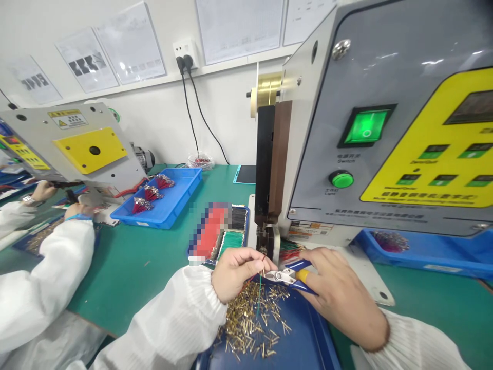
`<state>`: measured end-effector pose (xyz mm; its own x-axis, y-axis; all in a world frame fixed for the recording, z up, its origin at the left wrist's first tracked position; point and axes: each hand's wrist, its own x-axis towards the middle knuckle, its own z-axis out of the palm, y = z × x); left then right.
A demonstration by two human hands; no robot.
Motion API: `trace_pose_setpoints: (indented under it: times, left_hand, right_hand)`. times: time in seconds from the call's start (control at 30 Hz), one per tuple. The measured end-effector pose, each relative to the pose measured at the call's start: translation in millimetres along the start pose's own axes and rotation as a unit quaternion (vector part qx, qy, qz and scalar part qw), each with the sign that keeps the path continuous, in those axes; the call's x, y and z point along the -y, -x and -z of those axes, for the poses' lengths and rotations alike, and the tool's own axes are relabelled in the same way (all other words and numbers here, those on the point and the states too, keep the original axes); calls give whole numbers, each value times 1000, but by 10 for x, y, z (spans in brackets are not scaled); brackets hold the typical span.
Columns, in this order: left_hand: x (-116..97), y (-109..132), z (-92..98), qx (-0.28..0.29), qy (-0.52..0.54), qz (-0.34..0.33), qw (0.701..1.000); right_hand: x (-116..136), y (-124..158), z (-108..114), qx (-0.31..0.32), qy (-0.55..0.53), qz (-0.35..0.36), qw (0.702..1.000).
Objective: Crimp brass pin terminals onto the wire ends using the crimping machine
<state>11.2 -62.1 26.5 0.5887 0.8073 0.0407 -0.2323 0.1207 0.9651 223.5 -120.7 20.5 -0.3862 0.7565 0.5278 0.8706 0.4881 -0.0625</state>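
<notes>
My left hand (241,271) is closed, thumb and fingers pinching thin wires in front of the machine's pressing head (264,241). A green wire (260,295) hangs down below those fingertips. In my right hand (339,288) is a pair of blue-handled nippers (284,276), their metal jaws close to the left fingertips and the wires. Whether the jaws touch a wire I cannot tell. Under both hands lies a dark blue tray (304,329) with a heap of small brass terminals (246,318) in it.
The grey machine (319,128) rises close on the right. A parts box (246,216) with green and black wires stands behind my left hand. Farther left are a blue tray (169,218) of wire bundles and a co-worker's sleeve (65,262) at another machine (88,149).
</notes>
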Motion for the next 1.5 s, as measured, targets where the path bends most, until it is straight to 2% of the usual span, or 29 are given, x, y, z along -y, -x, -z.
trace_pose_setpoints:
  times: [0.57,0.9,1.13,1.5]
  left_hand:
    - [33,-14,8,12,19,25,999]
    - [42,-11,8,2,22,12,1000]
    - [41,-22,17,-42,-20,-21,999]
    - [37,-27,42,-37,-78,-40,995]
  right_hand:
    - [-16,-11,36,-46,0,48,998]
    - [-68,21,-33,-50,-23,20,998]
    - [-78,21,-24,-48,-28,3,998]
    - [-114,32,-52,-35,-19,-17,999]
